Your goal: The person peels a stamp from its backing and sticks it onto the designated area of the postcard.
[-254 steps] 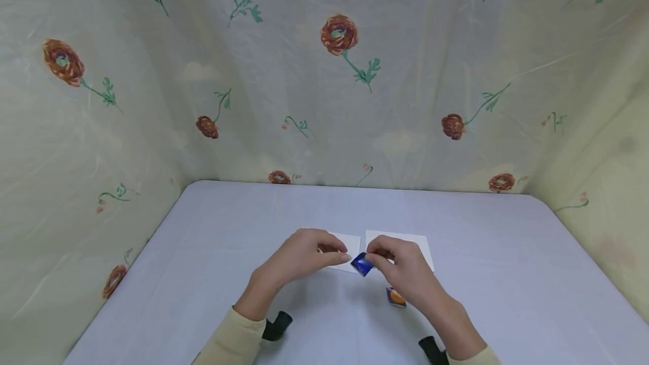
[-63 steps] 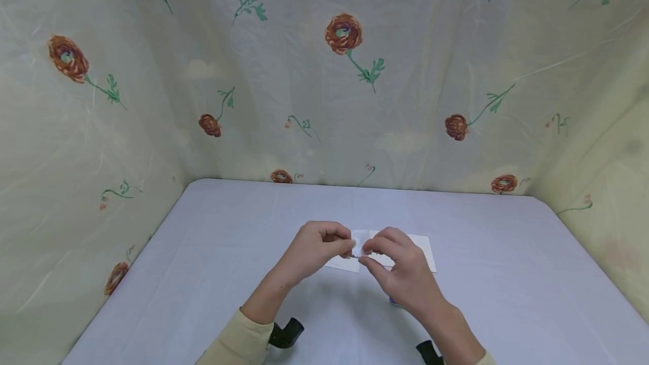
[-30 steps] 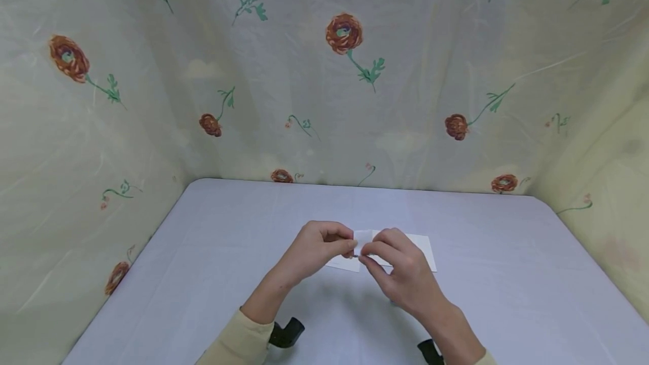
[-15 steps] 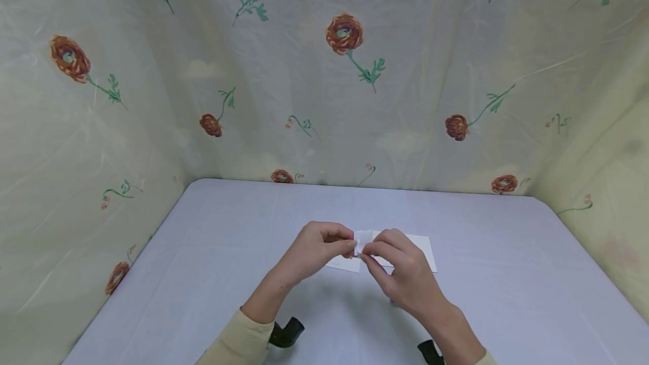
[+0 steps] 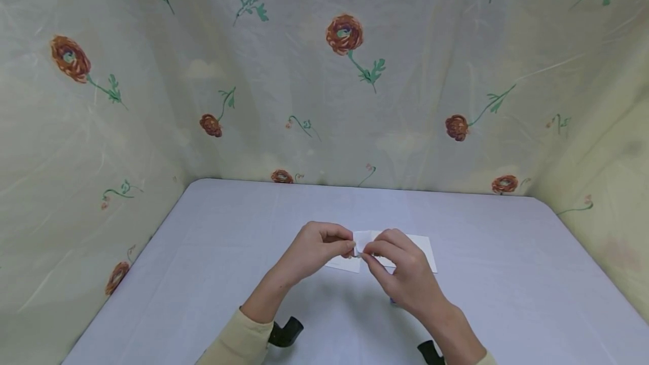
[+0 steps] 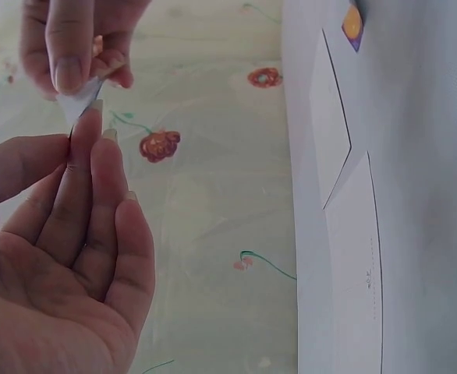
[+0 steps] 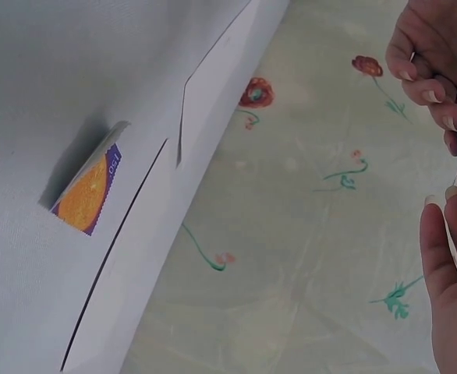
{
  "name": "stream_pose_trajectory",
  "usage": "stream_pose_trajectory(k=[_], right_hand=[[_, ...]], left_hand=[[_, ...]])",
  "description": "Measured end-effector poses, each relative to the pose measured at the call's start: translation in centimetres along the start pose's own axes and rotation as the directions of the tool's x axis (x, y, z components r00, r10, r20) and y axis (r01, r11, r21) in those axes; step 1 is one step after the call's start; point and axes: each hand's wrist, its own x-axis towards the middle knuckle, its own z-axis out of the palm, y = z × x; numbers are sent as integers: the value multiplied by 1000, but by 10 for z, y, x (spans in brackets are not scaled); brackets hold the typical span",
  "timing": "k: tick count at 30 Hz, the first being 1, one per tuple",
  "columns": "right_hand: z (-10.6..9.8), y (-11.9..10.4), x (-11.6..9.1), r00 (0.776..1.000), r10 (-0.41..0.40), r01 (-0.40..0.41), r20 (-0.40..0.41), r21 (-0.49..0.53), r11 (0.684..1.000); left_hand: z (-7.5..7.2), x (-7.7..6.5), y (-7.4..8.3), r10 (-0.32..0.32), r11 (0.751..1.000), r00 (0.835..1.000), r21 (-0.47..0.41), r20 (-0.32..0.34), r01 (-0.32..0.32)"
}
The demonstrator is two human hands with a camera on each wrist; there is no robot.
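Observation:
Between both hands, above the table, is a small stamp (image 5: 361, 237) with its white side showing. My left hand (image 5: 319, 246) pinches its left edge between thumb and forefinger. The right hand (image 5: 403, 266) pinches the lower right of it with thumb and fingertips. In the left wrist view the stamp (image 6: 76, 101) spans the two sets of fingertips, bent at an angle. A second stamp (image 7: 88, 195), orange and purple with a toothed edge and the figure 150, lies curled on the table; the right hand hides most of it in the head view.
Two white paper rectangles, one at the left (image 5: 343, 264) and one at the right (image 5: 425, 248), lie flat on the white table (image 5: 243, 213) behind the hands. The left one carries faint print. Flowered curtain (image 5: 395, 72) surrounds the table's back and sides.
Earlier the right hand held the stamp blue side up, with the left hand beside it. Now both hands pinch it, white side showing. Over the last second the fingers shift only slightly.

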Motion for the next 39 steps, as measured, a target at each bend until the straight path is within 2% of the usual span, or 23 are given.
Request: stream_pose_trajectory(k=[18, 27, 39], right_hand=[[-1, 1, 0, 994, 98, -96, -40, 59, 994], [-7, -2, 0, 972, 233, -232, -15, 64, 971], [-9, -1, 1, 958, 282, -279, -52, 60, 958]], left_hand=[[0, 0, 0, -3, 1000, 1000, 10, -20, 3], [0, 1, -2, -12, 1000, 1000, 11, -20, 13], [0, 0, -1, -20, 1000, 1000, 15, -6, 20]])
